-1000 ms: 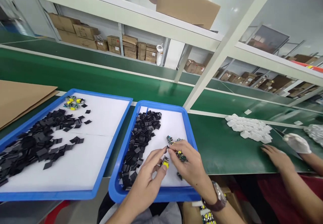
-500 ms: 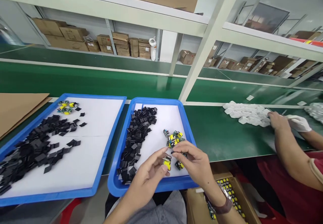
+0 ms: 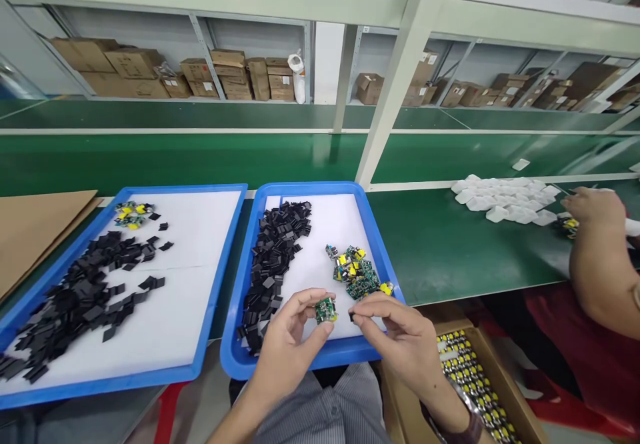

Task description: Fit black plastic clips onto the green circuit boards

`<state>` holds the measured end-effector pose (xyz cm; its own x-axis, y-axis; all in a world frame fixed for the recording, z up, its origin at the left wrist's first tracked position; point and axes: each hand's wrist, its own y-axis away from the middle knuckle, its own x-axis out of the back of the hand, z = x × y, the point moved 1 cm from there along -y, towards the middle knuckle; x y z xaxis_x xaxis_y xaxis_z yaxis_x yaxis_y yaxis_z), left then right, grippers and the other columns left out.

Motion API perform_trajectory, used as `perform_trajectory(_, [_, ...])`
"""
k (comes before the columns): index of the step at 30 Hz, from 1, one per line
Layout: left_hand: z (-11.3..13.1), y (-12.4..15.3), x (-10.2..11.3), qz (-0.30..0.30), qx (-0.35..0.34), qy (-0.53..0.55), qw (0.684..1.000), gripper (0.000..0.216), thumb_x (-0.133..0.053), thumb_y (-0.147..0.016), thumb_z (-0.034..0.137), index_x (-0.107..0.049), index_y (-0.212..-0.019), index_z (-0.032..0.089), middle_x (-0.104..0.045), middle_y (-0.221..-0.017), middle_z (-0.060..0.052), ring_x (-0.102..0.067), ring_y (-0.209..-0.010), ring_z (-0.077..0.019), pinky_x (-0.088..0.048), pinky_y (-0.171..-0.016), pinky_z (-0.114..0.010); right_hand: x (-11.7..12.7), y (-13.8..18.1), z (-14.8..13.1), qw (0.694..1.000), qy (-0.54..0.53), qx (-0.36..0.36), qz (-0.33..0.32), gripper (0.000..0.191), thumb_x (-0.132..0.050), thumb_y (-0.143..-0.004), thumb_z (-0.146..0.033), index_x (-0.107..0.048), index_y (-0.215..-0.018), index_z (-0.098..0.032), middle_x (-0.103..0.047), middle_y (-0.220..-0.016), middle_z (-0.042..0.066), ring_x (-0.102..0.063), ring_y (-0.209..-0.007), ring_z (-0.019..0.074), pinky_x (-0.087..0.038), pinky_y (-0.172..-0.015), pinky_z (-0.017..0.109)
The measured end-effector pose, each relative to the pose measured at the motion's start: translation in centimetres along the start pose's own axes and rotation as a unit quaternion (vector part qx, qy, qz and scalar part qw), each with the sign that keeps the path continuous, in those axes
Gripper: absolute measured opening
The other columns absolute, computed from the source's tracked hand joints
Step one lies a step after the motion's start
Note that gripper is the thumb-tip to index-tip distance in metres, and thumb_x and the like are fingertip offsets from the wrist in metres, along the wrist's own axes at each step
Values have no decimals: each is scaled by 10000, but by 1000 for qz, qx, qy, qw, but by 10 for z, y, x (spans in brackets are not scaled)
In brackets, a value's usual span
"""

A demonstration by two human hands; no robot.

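Observation:
My left hand (image 3: 293, 337) pinches a small green circuit board (image 3: 326, 311) over the near edge of the right blue tray (image 3: 380, 244). My right hand (image 3: 400, 337) is beside it, fingers pinched on a small dark piece next to the board. In that tray lies a strip of black square pieces (image 3: 275, 257) and a small heap of green and yellow boards (image 3: 356, 272). The left blue tray (image 3: 150, 377) holds a wide scatter of black squares (image 3: 85, 284) and a few boards (image 3: 131, 212) at its far corner.
A cardboard box of boards (image 3: 467, 377) stands below my right arm. A co-worker's hand (image 3: 593, 207) reaches by a pile of white pieces (image 3: 505, 199) on the green belt. A cardboard sheet (image 3: 35, 227) lies at left. A white post (image 3: 395, 84) rises behind the tray.
My hands have drawn back toward the tray's near edge, uncovering the heap of boards. The left hand's board now shows its green face. The co-worker's hand moved away to the right.

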<state>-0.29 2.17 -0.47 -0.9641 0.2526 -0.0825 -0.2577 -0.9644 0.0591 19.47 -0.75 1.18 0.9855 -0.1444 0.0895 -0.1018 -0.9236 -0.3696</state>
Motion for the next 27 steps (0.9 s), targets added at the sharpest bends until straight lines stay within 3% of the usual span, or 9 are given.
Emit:
perform_trajectory(3, [-1,3,-2,8,-95,-125,988,326,-708,-933,200,-708,-1253,257,-743,-1242,-79,-669,-1171,-254,-530,-1045,-404,-7,7,5,1000,-15,-14,11,241,-726,-910,-86,-820,-986,-295,-780,-879,31,-725,-834,194,-592,-743,315])
perform_trajectory(6, [1,5,-4,-2,-175,-184,967,323,-662,-948,145,-702,-1240,276,-736,-1250,-64,-655,-1207,-247,-515,-1084,-420,-13,12,9,999,-30,-24,18,215,-724,-919,-113,-818,-987,-294,-762,-849,30,-710,-807,196,-587,-721,322])
perform_trajectory(11, [-3,6,-3,6,-123,-196,973,387,-683,-939,158,-642,-1306,274,-736,-1217,-54,-700,-1041,-199,-588,-896,-312,-16,12,15,997,-26,-67,11,161,-737,-920,-149,-818,-979,-274,-781,-898,45,-730,-842,200,-607,-751,313])
perform_trajectory(18, [-8,4,0,-7,-161,-180,970,347,-633,-960,107,-667,-1259,280,-722,-1272,-61,-680,-1217,-223,-561,-1073,-388,-18,10,15,998,-28,-62,17,123,-737,-917,-162,-808,-952,-256,-745,-888,46,-712,-850,191,-595,-764,306])
perform_trajectory(27, [-13,8,1,-12,-80,-116,990,286,-701,-943,186,-715,-1222,252,-764,-1294,-70,-773,-1123,-239,-641,-1003,-371,-26,10,11,995,3,-95,9,68,-729,-911,-202,-793,-916,-227,-713,-786,31,-680,-729,183,-565,-674,307])
